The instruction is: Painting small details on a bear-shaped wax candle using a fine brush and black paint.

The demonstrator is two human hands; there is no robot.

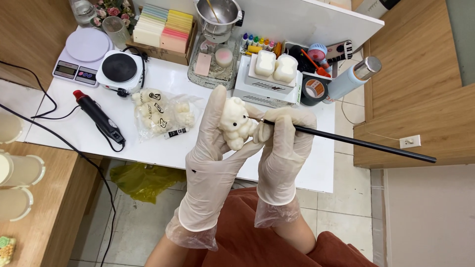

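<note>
The left hand [210, 143], gloved in thin white latex, grasps a small cream-white bear-shaped figure [235, 123] between thumb and curled fingers, lifted above the front edge of the white table [74, 133]. The right hand [284, 143], gloved the same way, pinches a long thin black brush [356, 142] like a pen, its tip touching the figure's side near the face. Judging by the pictures, the detailing is partly done: two dark eyes and a small dark nose mark already show on the face, while the rest of the body looks plain; whether more marks are wanted cannot be told. Two similar pale moulded shapes [275, 66] rest on a white box [267, 86] near the table's back edge, with no dark marks visible on them from here, so they seem untouched. A clear bag of more pale pieces [161, 113] lies near the table's middle, beside a black heat tool with a red tip [99, 117]. At the back left corner stand a digital scale [81, 54] and a small round hotplate [120, 69]; a metal pot [217, 17] sits at the back edge.
</note>
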